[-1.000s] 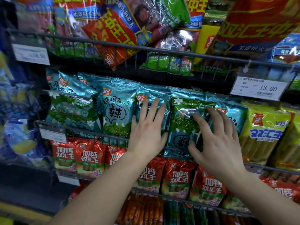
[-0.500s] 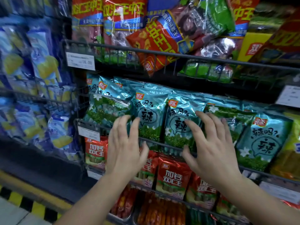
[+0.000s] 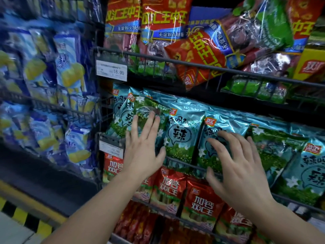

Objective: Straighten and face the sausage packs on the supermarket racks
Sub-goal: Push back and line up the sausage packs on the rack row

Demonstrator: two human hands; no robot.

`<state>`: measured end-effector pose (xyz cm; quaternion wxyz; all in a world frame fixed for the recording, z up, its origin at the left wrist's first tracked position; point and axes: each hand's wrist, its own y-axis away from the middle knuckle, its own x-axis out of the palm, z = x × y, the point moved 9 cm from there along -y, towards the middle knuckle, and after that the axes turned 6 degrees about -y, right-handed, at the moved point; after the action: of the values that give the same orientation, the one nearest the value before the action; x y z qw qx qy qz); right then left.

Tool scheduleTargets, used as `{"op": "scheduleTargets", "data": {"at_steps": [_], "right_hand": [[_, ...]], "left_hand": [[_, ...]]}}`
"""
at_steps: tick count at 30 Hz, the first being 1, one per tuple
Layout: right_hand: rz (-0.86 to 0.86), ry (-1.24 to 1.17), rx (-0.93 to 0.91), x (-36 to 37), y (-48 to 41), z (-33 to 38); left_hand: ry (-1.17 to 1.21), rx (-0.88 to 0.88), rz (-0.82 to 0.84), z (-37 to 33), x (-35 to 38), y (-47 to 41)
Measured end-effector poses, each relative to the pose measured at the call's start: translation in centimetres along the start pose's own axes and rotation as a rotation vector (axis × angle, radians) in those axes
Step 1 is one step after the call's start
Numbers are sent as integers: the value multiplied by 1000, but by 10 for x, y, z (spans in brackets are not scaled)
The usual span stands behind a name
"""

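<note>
A tilted teal pack (image 3: pixel 146 107) is touched by the flat left hand (image 3: pixel 142 150); the right hand (image 3: pixel 241 171) is spread over an upright teal pack (image 3: pixel 226 123).

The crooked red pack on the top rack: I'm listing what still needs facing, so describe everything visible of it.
The red pack is glossy plastic film with big yellow characters and a blue band. It lies tilted, print turned sideways, unlike the upright red packs to its left. Its lower corner, logo upside down, hangs over the top rack's front rail. Neighbouring packs lie against it.
</note>
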<state>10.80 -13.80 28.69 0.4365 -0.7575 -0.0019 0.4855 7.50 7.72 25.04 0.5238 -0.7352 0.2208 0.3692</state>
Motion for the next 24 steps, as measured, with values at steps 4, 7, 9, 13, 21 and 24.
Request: {"op": "scheduleTargets", "data": {"at_steps": [4, 7, 9, 13, 21, 24], "right_hand": [[11, -26, -93, 7, -30, 34], [25, -74, -249, 13, -63, 81], [77, -61, -330, 27, -83, 105], [193, 47, -317, 60, -104, 107], [203, 152, -301, 69, -104, 99], [206, 145, -280, 68, -105, 98]], "left_hand": [[50, 47, -8, 1, 0, -1], [124, 127, -47, 8, -3, 3], [194, 145, -84, 20, -4, 7], [224, 66, -265, 57, -16, 5], [240, -257, -79, 117, 17, -40], [164, -266, -93, 122, 18, -40]]}}
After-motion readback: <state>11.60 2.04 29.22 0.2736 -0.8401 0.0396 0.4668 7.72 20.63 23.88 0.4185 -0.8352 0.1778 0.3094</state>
